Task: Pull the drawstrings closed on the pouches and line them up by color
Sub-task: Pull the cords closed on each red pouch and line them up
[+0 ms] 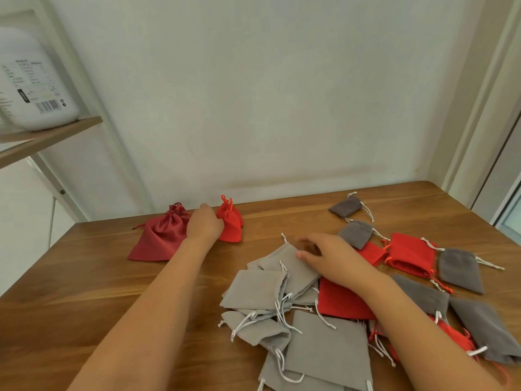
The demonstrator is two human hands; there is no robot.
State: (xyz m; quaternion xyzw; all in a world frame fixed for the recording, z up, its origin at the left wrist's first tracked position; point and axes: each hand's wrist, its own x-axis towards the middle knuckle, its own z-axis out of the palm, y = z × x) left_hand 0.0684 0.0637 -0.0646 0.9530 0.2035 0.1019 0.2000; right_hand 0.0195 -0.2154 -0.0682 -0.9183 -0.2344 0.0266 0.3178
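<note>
A dark red satin pouch (160, 235) lies cinched at the far left of the wooden table (84, 277). Beside it stands a small bright red pouch (232, 224), also cinched; my left hand (204, 224) rests against its left side, between the two. My right hand (327, 255) lies with curled fingers on the top of a light grey pouch (293, 266) in a loose pile. Several light grey pouches (324, 348), bright red pouches (411, 255) and dark grey pouches (459, 269) are scattered open around it, strings loose.
Two dark grey pouches (348, 207) lie near the far right of the table. A white wall runs behind the table. A shelf (50, 134) at the upper left carries a white plastic jug (33, 86). A door frame (485, 136) stands at the right.
</note>
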